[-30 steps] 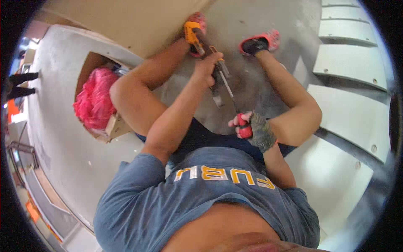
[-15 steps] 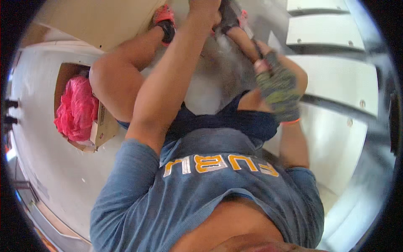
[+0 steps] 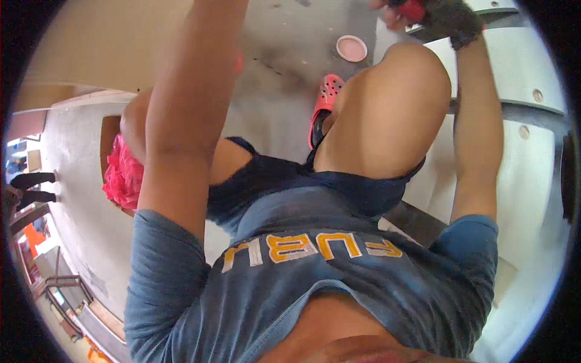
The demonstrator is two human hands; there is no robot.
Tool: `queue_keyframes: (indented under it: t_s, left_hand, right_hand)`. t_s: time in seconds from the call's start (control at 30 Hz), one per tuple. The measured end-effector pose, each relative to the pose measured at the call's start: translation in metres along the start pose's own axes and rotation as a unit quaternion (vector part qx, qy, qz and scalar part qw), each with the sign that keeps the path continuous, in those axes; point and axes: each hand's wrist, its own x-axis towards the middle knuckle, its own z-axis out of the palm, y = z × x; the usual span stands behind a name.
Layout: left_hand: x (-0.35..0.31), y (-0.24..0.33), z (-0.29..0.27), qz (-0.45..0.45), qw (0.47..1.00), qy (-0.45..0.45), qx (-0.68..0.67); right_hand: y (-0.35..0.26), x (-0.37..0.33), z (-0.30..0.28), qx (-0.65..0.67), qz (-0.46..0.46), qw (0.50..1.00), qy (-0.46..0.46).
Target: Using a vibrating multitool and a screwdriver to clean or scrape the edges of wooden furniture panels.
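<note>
My left forearm reaches up past the top edge, and its hand is out of the picture. At the upper right, my right hand wears a dark glove with bare fingertips. Its fingers are closed around a red object with a dark part, cut off by the top edge, so its kind cannot be told. Beside this hand are white panels with small round holes. Below and left of it, a shallow round pink dish or lid lies on the floor.
A large beige board stands at upper left. Near my left leg is a box holding a pink plastic bag. My foot in a pink clog rests on the grey floor. Another person's dark-clad legs show at far left.
My left hand has passed out over the top edge. My right hand has moved from beside my knee up and away to the upper right. The pink dish has come into view.
</note>
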Motion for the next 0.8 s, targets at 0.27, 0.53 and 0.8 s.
queue_keyframes:
  t_s: [0.27, 0.53, 0.8]
  left_hand:
    - [0.108, -0.18, -0.056, -0.121, 0.976, 0.162, 0.082]
    - [0.136, -0.287, -0.115, -0.304, 0.907, 0.212, 0.201]
    - [0.133, -0.315, -0.15, -0.35, 0.903, 0.185, 0.165]
  right_hand:
    - [-0.003, 0.036, 0.099, -0.271, -0.058, 0.957, -0.086]
    - [0.026, 0.097, 0.034, -0.518, -0.067, 0.853, -0.023]
    - [0.013, 0.176, 0.02, -0.519, -0.007, 0.849, -0.104]
